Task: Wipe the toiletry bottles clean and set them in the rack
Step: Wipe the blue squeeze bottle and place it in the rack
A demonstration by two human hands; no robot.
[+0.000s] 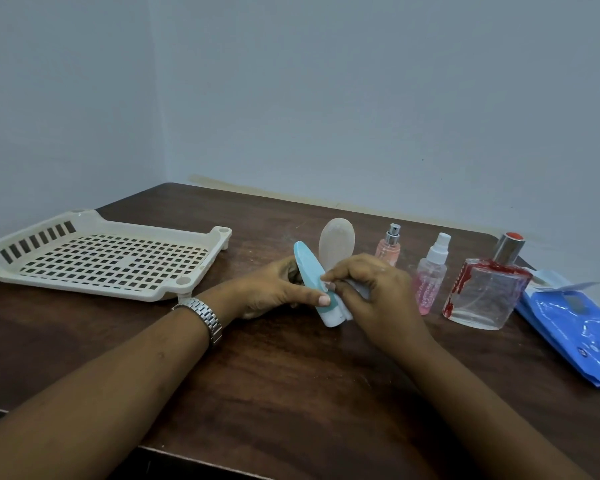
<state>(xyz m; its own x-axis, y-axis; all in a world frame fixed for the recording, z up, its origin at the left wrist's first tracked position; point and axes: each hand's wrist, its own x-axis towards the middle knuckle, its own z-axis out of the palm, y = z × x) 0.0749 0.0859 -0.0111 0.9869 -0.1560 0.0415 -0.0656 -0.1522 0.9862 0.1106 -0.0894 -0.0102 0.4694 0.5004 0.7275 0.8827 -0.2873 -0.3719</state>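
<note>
Rack [90, 289] sitting far left, well apart from work. Left hand [274, 292] gripping blue tube [309, 271], tilted, cap down. Right hand [371, 289] pinching wipe [359, 291] against tube's lower end. Risk judged: wiping strokes swinging right hand into pink spray bottle [430, 285] just beside, toppling it.

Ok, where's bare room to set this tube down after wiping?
The rack holds nothing. Bare table: between rack and left hand, and between the forearms. Crowded: right side, from beige bottle through glass perfume bottle to wipes pack.
</note>
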